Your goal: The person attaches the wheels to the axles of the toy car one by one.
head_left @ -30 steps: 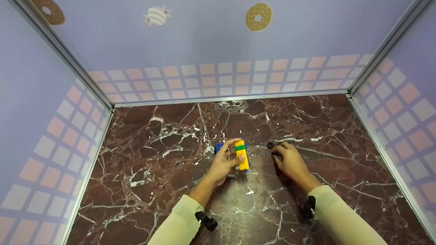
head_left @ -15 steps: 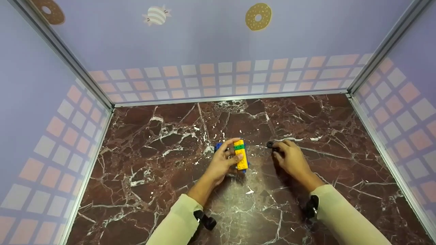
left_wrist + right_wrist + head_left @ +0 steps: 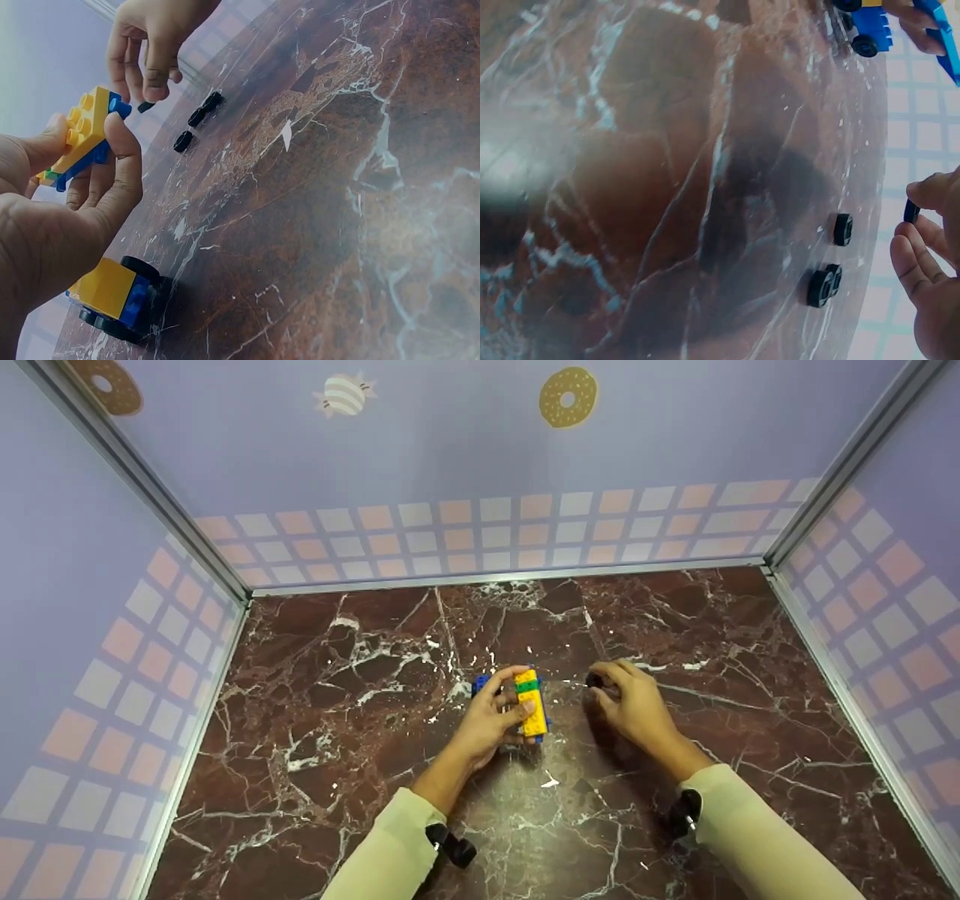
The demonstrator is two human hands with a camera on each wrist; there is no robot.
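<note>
My left hand (image 3: 484, 727) grips a long toy-brick car body (image 3: 534, 720), yellow with a green band on top and blue underneath. In the left wrist view a blue peg (image 3: 120, 107) sticks out from its blue side, near my fingers. My right hand (image 3: 637, 709) pinches a small black toy wheel (image 3: 911, 211) between thumb and fingers, raised over the table. Below it, three more black wheels (image 3: 843, 229) rest on the table, two of them close together. Past my left hand stands a yellow and blue toy car (image 3: 112, 292) with black wheels, mostly hidden in the head view.
The dark red marbled tabletop (image 3: 337, 780) has white veins and small white scraps. A larger white scrap (image 3: 550, 781) lies in front of the left hand. Patterned panels (image 3: 480, 532) enclose the back and both sides.
The right hand has shifted slightly left and away from me over the wheels, and its fingers now cover the wheel seen beside them earlier. The left hand and car body hold nearly still.
</note>
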